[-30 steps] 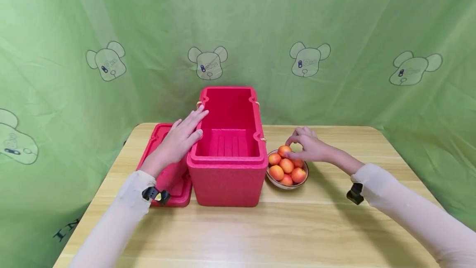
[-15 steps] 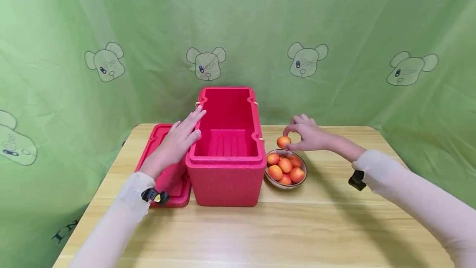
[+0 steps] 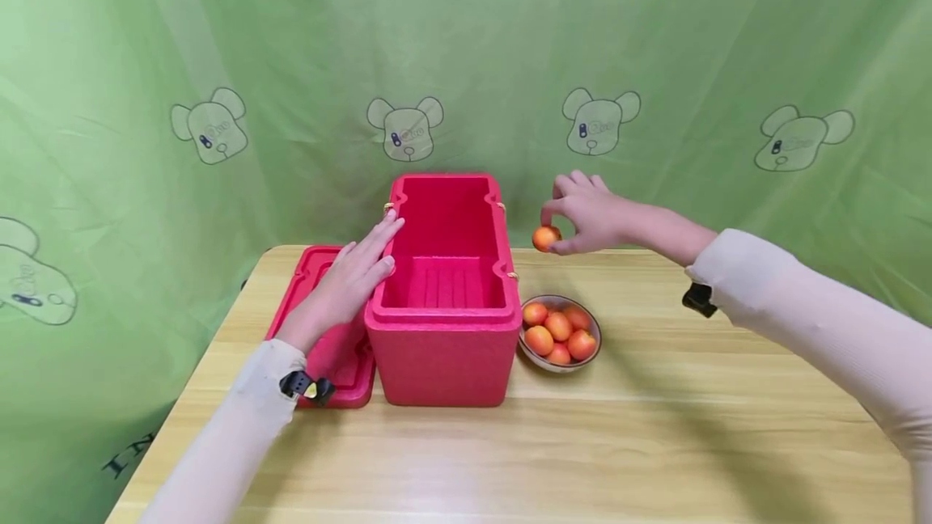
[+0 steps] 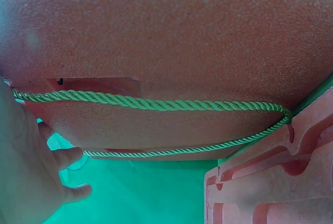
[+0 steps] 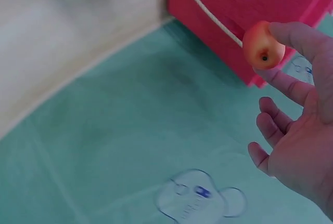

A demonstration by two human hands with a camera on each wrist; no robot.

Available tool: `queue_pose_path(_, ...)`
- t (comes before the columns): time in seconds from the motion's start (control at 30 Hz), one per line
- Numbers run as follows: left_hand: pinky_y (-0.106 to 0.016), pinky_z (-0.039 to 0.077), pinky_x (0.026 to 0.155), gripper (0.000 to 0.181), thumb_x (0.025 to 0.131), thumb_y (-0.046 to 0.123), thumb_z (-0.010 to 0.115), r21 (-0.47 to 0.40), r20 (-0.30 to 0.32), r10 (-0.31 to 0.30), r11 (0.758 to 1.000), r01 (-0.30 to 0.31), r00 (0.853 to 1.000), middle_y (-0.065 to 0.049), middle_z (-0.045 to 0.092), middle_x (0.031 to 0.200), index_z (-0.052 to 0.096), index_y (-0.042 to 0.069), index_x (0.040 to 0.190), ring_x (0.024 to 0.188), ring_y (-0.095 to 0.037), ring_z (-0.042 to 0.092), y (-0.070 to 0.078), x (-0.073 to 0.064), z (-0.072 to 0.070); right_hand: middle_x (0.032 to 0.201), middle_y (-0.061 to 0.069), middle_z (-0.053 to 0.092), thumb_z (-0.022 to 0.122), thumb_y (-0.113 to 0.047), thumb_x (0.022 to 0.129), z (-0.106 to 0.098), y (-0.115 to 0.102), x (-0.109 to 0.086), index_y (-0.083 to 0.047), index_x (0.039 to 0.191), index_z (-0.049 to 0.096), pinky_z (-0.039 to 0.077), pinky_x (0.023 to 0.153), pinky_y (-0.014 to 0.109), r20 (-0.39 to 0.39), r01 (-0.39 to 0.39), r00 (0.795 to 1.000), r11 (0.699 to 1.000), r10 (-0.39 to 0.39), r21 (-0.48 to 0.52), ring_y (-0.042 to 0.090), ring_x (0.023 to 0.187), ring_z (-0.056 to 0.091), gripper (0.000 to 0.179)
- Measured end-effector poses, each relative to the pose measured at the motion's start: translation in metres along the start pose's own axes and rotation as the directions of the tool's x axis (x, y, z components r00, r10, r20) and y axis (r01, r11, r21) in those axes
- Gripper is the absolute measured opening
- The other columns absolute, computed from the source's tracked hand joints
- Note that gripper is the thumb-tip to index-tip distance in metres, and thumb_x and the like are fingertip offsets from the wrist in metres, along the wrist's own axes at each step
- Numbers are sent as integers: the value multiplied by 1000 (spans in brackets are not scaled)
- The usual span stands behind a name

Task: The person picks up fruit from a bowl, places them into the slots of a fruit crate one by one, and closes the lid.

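Observation:
Between thumb and forefinger, my right hand (image 3: pixel 595 213) pinches a small orange-red fruit (image 3: pixel 546 238) in the air, right of the box and above the bowl. The right wrist view shows the fruit (image 5: pixel 264 45) with a dark dimple on its end. My left hand (image 3: pixel 347 285) rests with straight fingers on the left rim of an open red foam box (image 3: pixel 442 362). Several like fruits (image 3: pixel 558 326) lie in a bowl (image 3: pixel 542 362) just right of the box. A twisted rope (image 4: pixel 171 104) runs along the box's side near my left hand (image 4: pixel 36 167).
The red lid (image 3: pixel 349 370) lies on the wooden table (image 3: pixel 619 459), left of the box and under my left forearm. A green curtain (image 3: pixel 495 39) with bear-head prints hangs behind the table.
My right hand has lifted the fruit off the pile in the bowl, upward and slightly to the left. My left hand has stayed on the box rim.

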State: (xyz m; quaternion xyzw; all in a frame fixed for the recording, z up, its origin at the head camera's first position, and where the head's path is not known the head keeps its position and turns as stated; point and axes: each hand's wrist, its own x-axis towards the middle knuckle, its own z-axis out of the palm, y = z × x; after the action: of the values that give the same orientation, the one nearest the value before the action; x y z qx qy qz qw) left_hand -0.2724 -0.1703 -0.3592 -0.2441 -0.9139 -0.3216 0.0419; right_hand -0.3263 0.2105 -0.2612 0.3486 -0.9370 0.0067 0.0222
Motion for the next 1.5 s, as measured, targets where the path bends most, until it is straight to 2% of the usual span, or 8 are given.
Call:
queue_pose_path(0.2, -66, 9, 125, 68, 104, 43, 44, -14, -5, -8, 1000, 8, 1000, 12, 5, 173, 14, 35, 164, 160, -20, 12, 0, -1, 3, 105, 11, 50, 80, -26, 83, -27, -12, 10, -15, 101, 73, 30, 82, 44, 25, -9, 1000, 999, 10, -46, 30, 102, 39, 22)
queue_pose_path(0.43, -67, 9, 124, 67, 105, 44, 41, 7, -13, 5, 1000, -5, 1000, 11, 4, 173, 12, 34, 165, 160, -21, 11, 0, 2, -2, 108, 14, 49, 78, -25, 84, -62, -27, 21, -12, 102, 73, 31, 86, 48, 8, 4, 1000, 996, -3, -92, 31, 104, 38, 23)
queue_pose_path(0.6, -67, 9, 124, 67, 105, 44, 40, 14, -11, 0, 1000, 0, 1000, 11, 4, 173, 11, 34, 165, 160, -21, 11, -1, 1, -5, 109, 16, 48, 77, -25, 85, -77, -34, 28, -10, 104, 72, 30, 85, 48, -13, 19, 1000, 991, -21, -131, 33, 105, 38, 25)
queue_pose_path(0.87, -66, 7, 125, 67, 105, 45, 39, 76, -15, -1, 997, 2, 1000, 8, 6, 173, 12, 34, 165, 160, -27, 13, 0, 1, -6, 108, 16, 45, 75, -27, 86, -88, -43, 45, -10, 103, 72, 30, 85, 48, -96, 49, 993, 989, -62, -141, 33, 106, 36, 24)
queue_pose_path(1.07, -66, 7, 125, 67, 105, 46, 39, 86, -3, -10, 996, 10, 1000, 9, 6, 173, 13, 31, 165, 160, -28, 14, 1, 1, -3, 109, 16, 43, 74, -28, 87, -95, -53, 59, -9, 105, 71, 30, 91, 53, -135, 68, 987, 990, -84, -124, 34, 111, 35, 26)
queue_pose_path(1.33, -65, 8, 125, 65, 106, 47, 37, 121, -15, -16, 993, 18, 1000, 8, 7, 173, 13, 33, 165, 160, -30, 16, -2, 5, -4, 114, 17, 42, 71, -28, 91, -100, -69, 82, -10, 110, 69, 29, 97, 55, -137, 84, 985, 988, -102, -129, 34, 117, 34, 27)
queue_pose_path(1.5, -65, 8, 125, 65, 106, 47, 36, 159, -16, -9, 987, 11, 1000, 7, 10, 173, 16, 31, 165, 159, -31, 16, -2, 6, -5, 116, 16, 43, 72, -29, 91, -95, -79, 94, -10, 111, 69, 30, 97, 54, -123, 71, 988, 985, -91, -156, 34, 118, 34, 28)
